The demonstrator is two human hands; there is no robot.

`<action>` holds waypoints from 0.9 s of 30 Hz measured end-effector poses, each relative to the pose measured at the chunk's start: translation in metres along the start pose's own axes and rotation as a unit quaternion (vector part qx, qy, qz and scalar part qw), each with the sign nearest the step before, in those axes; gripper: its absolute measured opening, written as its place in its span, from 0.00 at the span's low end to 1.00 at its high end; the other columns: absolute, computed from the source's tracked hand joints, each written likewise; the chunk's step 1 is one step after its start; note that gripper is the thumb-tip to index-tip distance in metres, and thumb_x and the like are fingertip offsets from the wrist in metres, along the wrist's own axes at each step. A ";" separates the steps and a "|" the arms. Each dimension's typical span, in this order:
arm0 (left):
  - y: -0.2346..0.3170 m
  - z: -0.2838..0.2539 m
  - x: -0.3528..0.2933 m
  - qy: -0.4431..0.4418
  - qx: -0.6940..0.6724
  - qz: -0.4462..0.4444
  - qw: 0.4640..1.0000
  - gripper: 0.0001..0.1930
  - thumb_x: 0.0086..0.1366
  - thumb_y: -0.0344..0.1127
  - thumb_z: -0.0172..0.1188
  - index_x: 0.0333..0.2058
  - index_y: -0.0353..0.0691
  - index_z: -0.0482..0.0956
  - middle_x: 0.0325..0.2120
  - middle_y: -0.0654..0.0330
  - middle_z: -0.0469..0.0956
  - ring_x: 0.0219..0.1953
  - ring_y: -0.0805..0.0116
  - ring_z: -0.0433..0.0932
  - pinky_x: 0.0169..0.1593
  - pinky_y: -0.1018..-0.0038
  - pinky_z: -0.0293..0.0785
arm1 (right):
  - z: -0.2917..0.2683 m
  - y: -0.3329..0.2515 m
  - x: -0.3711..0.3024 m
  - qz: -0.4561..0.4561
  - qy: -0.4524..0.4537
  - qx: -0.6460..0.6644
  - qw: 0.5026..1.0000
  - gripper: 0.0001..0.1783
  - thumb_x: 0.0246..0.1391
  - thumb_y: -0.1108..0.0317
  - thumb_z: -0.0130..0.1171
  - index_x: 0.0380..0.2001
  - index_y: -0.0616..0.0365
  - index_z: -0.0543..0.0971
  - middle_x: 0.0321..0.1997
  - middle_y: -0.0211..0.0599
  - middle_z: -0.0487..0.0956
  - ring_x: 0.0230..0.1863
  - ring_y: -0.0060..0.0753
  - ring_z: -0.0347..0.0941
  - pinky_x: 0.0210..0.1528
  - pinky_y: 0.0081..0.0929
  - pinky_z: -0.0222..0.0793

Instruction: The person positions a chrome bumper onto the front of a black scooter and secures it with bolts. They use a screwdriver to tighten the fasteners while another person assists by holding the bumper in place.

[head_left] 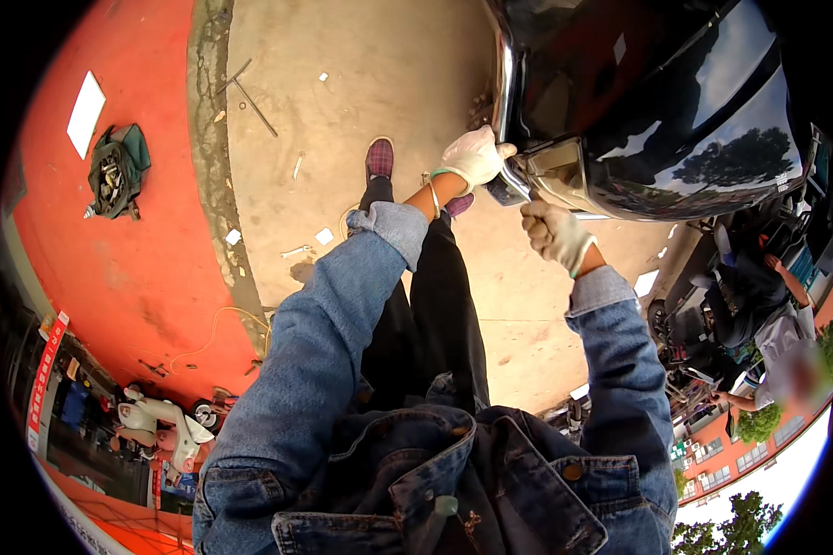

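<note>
Denim jacket [426, 462] foremost, a gloved left hand [475, 155] grips chrome trim [506, 83] edging a glossy, sky-reflecting black vehicle [639, 120]; the right hand [555, 236] is closed beside the vehicle's corner, contents unclear.

at upper right the black car [657, 92] is cut off by the top edge. near the centre, the left hand [475, 155] covers part of its shiny trim [506, 79], and the curled right hand [555, 233] hides the inside of its grip. at upper left, the contents [113, 181] of a bag [135, 155] are too small to tell. at lower right, a person [779, 344] has a blurred head [803, 377].
</note>
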State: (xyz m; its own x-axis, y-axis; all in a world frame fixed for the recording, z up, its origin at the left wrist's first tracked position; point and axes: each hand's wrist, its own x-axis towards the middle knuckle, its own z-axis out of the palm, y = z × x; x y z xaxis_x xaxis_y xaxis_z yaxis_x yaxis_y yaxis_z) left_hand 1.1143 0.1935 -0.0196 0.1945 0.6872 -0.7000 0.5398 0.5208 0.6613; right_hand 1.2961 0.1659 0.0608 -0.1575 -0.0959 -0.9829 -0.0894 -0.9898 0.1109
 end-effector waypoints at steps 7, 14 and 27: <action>0.012 0.005 -0.002 0.006 0.034 -0.021 0.999 0.26 0.58 0.56 0.51 0.37 0.33 0.72 0.34 0.42 0.76 0.42 0.46 0.74 0.45 0.58 0.68 | -0.068 0.027 0.015 -0.196 0.332 -0.603 0.698 0.13 0.45 0.64 0.55 0.33 0.59 0.78 0.27 0.53 0.77 0.33 0.50 0.75 0.38 0.37 0.69; -0.001 0.009 -0.003 0.035 0.000 0.027 0.999 0.28 0.59 0.56 0.51 0.37 0.30 0.72 0.34 0.40 0.75 0.42 0.45 0.73 0.46 0.58 0.67 | -0.079 0.033 0.023 -0.256 0.339 -0.675 0.604 0.10 0.47 0.63 0.54 0.32 0.56 0.74 0.26 0.51 0.77 0.32 0.54 0.74 0.35 0.43 0.70; -0.010 0.022 -0.004 0.084 -0.025 0.049 0.995 0.27 0.57 0.56 0.54 0.33 0.29 0.73 0.31 0.41 0.75 0.38 0.46 0.74 0.43 0.60 0.67 | -0.126 0.045 0.050 -0.408 0.312 -0.711 0.480 0.10 0.47 0.63 0.56 0.30 0.55 0.71 0.20 0.46 0.75 0.23 0.49 0.73 0.26 0.41 0.70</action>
State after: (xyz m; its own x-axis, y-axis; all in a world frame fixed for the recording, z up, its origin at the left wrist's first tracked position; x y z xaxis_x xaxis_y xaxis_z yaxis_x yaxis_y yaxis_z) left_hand 1.1259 0.1749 -0.0293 0.1023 0.8093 -0.5785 0.4824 0.4682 0.7403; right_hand 1.4085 0.1033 -0.0021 -0.2767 0.8111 -0.5153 0.9606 0.2474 -0.1264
